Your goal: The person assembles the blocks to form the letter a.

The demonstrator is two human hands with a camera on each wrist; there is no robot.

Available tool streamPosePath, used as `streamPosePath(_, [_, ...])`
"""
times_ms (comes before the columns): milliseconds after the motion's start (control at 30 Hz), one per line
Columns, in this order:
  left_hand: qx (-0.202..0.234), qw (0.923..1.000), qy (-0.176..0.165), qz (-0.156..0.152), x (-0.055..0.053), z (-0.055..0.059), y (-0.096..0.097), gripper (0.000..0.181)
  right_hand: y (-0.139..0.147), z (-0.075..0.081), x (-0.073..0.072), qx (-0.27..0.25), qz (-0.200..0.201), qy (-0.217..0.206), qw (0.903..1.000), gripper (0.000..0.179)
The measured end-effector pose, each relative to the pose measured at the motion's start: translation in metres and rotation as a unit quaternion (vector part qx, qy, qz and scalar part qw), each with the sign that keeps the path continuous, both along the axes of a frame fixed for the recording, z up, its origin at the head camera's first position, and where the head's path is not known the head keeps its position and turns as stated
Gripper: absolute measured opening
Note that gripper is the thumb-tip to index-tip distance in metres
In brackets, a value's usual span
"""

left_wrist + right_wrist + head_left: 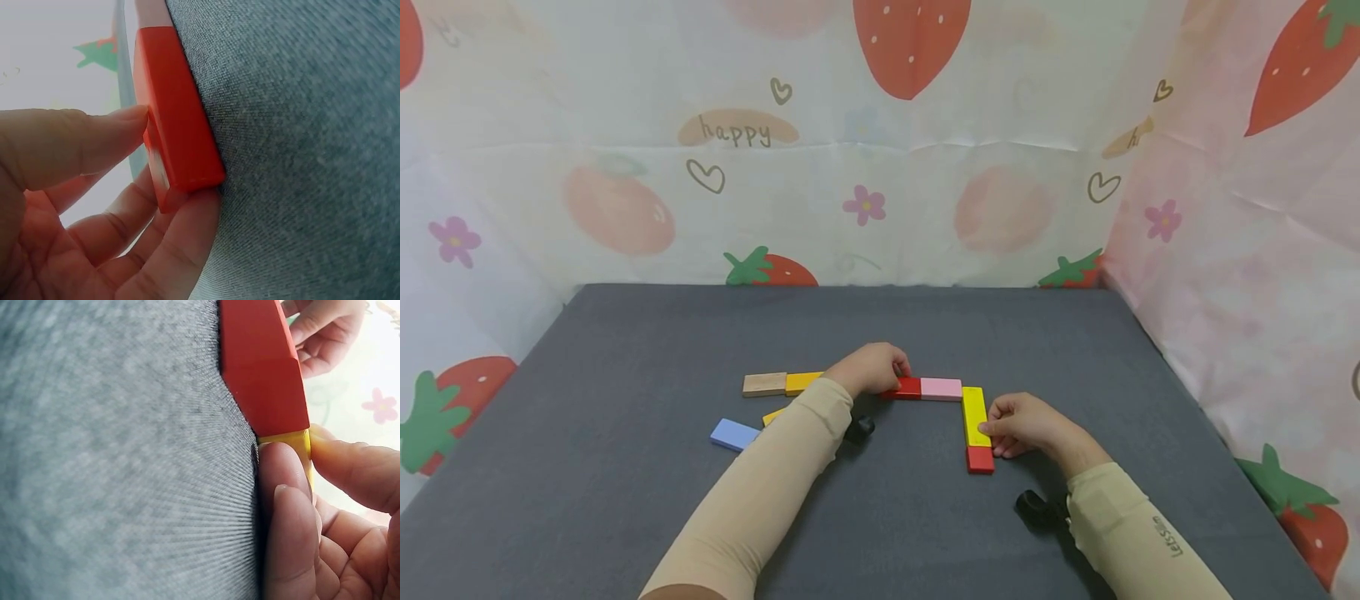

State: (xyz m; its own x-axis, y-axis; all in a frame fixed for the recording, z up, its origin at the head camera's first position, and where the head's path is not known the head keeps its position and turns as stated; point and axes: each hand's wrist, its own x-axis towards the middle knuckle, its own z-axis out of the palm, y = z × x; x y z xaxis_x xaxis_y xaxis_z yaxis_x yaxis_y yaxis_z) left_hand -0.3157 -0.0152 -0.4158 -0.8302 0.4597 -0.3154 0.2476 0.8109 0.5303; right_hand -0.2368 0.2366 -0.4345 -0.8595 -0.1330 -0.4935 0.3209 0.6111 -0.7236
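In the head view my left hand (871,369) is at the left end of a red wooden block (910,388). The left wrist view shows my thumb against that block's side and my fingers bent around its end. A pink block (941,389) lies end to end with the red one. Farther right, my right hand (1028,429) pinches a yellow block (974,417), thumb on its top and fingers along its right side. Another red block (265,369) continues the line at the yellow block's near end.
Left of my left hand lie a plain wood block (764,385) and an orange-yellow block (803,383). A blue block (733,434) and a partly hidden yellow block (772,416) lie by my left forearm. A grey cloth (895,533) covers the table; printed curtains (925,183) surround it.
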Motion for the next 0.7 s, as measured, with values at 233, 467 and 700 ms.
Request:
streamPosePath(233, [0.01, 0.9999, -0.005, 0.001, 0.004, 0.006, -0.004, 0.025, 0.0, -0.001, 0.0, 0.006, -0.008, -0.001, 0.9999, 0.019])
streamPosePath(467, [0.045, 0.9989, 0.001, 0.006, 0.012, 0.019, -0.017, 0.025, 0.0, -0.001, 0.0, 0.0, -0.004, -0.002, 1.0, 0.018])
streamPosePath(700, [0.064, 0.9979, 0.005, 0.001, 0.018, 0.03, -0.034, 0.026, -0.001, 0.001, 0.0, 0.003, -0.005, -0.001, 1.0, 0.019])
